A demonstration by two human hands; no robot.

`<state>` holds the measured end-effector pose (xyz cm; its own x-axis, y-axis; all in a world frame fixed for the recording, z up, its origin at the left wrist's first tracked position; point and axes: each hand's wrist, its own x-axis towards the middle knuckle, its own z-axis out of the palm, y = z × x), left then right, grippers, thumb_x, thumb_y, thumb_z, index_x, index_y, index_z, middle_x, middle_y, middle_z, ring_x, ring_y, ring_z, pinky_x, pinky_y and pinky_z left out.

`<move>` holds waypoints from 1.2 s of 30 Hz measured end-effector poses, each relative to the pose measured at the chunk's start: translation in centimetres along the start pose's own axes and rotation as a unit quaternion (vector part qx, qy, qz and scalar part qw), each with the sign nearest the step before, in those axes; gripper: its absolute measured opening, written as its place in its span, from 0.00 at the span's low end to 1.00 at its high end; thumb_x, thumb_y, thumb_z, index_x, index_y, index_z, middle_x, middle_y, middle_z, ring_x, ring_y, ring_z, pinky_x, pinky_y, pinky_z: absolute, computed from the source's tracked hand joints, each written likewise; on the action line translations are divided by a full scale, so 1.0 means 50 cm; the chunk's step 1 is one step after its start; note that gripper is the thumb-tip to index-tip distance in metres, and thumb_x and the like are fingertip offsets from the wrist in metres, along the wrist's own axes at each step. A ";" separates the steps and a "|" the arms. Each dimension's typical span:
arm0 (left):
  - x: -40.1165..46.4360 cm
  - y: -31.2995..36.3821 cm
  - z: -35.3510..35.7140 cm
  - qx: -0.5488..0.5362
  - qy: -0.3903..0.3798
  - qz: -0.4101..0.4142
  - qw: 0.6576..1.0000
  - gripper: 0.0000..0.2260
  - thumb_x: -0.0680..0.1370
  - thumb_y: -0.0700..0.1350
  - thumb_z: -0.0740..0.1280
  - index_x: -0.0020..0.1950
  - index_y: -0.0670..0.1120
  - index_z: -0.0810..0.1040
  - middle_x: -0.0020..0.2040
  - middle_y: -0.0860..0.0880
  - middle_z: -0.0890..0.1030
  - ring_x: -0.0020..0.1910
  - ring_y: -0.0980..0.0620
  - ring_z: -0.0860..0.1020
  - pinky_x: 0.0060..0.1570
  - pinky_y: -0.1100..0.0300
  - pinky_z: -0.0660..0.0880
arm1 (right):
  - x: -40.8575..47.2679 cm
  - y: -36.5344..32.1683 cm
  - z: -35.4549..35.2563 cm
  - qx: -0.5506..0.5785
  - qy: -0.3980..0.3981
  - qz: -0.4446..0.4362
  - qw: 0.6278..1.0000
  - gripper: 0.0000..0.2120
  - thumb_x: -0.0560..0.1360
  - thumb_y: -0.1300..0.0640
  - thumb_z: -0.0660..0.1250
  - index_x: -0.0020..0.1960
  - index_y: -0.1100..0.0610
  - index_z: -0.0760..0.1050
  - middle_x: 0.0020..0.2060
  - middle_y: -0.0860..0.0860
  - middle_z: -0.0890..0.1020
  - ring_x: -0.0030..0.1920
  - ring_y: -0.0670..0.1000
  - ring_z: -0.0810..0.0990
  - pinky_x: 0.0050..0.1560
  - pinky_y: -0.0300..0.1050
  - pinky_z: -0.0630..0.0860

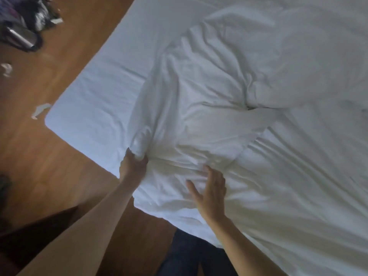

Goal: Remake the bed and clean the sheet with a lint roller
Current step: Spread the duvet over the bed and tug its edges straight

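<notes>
One left hand [133, 165] grips duvet [199, 120]; fingertips buried in folds.

left hand [133, 163] grips duvet [199, 108] | right hand [209, 193] flat on it

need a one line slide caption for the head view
Left hand grips a bunched corner of the white duvet while the open right hand rests on it, at the bed's edge.
</notes>
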<state>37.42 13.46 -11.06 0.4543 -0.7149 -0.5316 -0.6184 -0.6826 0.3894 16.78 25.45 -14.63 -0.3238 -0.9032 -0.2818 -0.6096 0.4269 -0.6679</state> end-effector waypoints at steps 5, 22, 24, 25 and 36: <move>-0.009 -0.139 -0.054 0.030 -0.020 -0.016 0.999 0.25 0.75 0.57 0.68 0.69 0.48 0.69 0.53 0.45 0.81 0.52 0.38 0.80 0.52 0.43 0.78 | 0.101 -0.087 0.028 -0.033 -0.066 0.009 0.997 0.36 0.69 0.27 0.55 0.69 0.47 0.71 0.62 0.49 0.75 0.65 0.55 0.69 0.61 0.55 0.67; 0.171 0.124 -0.117 -0.319 -0.528 -0.046 0.786 0.16 0.83 0.54 0.61 0.64 0.46 0.79 0.56 0.45 0.83 0.54 0.45 0.81 0.56 0.52 0.77 | 0.048 -0.360 0.154 -0.052 0.048 0.092 0.993 0.31 0.67 0.55 0.78 0.68 0.56 0.74 0.56 0.51 0.83 0.54 0.53 0.83 0.56 0.52 0.81; 0.181 0.146 -0.177 -0.300 -0.532 0.006 0.792 0.13 0.83 0.51 0.61 0.57 0.44 0.80 0.43 0.50 0.85 0.43 0.48 0.82 0.42 0.63 0.79 | 0.035 -0.398 0.106 0.026 0.109 0.138 0.984 0.20 0.68 0.63 0.74 0.60 0.57 0.80 0.46 0.49 0.85 0.46 0.52 0.85 0.48 0.47 0.83; 0.193 0.154 -0.202 -0.304 -0.514 0.038 0.801 0.10 0.80 0.48 0.66 0.55 0.44 0.80 0.42 0.50 0.86 0.43 0.47 0.82 0.41 0.64 0.78 | 0.032 -0.420 0.079 0.085 0.134 0.161 0.974 0.17 0.68 0.64 0.70 0.56 0.58 0.81 0.40 0.49 0.85 0.41 0.51 0.84 0.42 0.43 0.82; 0.302 0.261 -0.194 -0.362 -0.519 -0.042 0.773 0.35 0.79 0.70 0.49 0.77 0.49 0.68 0.74 0.41 0.70 0.73 0.39 0.69 0.75 0.36 0.59 | 0.136 -0.499 0.034 0.233 0.042 0.207 0.949 0.16 0.61 0.63 0.62 0.43 0.45 0.77 0.29 0.47 0.79 0.29 0.44 0.74 0.28 0.38 0.68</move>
<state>42.43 -7.74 -6.71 -0.5190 -0.4118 -0.7491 0.0766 -0.8952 0.4391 31.01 8.56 -1.05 -0.5336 -0.6474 -0.5441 -0.0384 0.6613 -0.7492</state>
